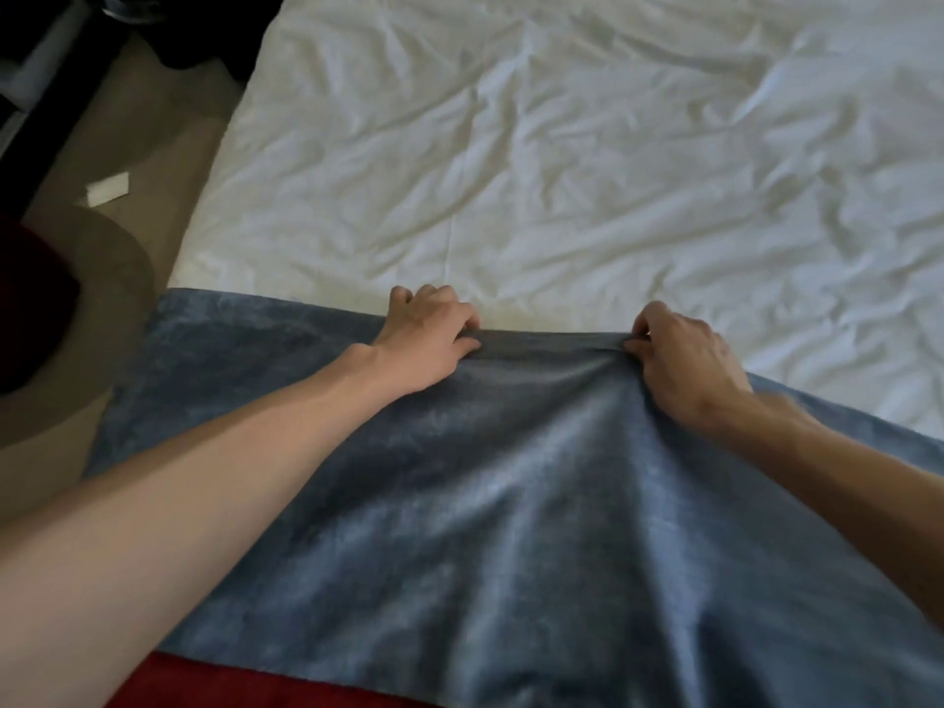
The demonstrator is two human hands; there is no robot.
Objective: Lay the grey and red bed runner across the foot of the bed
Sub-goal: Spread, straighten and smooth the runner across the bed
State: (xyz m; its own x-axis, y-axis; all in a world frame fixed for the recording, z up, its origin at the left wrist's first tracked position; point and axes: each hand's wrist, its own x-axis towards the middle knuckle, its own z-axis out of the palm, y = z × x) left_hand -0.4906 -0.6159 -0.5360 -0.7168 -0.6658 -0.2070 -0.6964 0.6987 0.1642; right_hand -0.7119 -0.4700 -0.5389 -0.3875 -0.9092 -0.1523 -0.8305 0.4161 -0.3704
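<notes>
The grey and red bed runner [485, 503] lies across the near end of the bed [562, 171], grey plush on top with a red band along its near edge at the bottom. My left hand [429, 339] pinches the runner's far edge near the middle. My right hand [684, 360] grips the same edge a little to the right. The cloth between and below the two hands is bunched into folds. The runner's left end hangs over the bed's left side. Its right end runs out of view.
The bed is covered by a wrinkled white sheet. Left of the bed is beige floor with a small white paper [107, 189], a round rug [102, 309] with a dark red object [30, 309], and dark furniture [30, 69] at the top left.
</notes>
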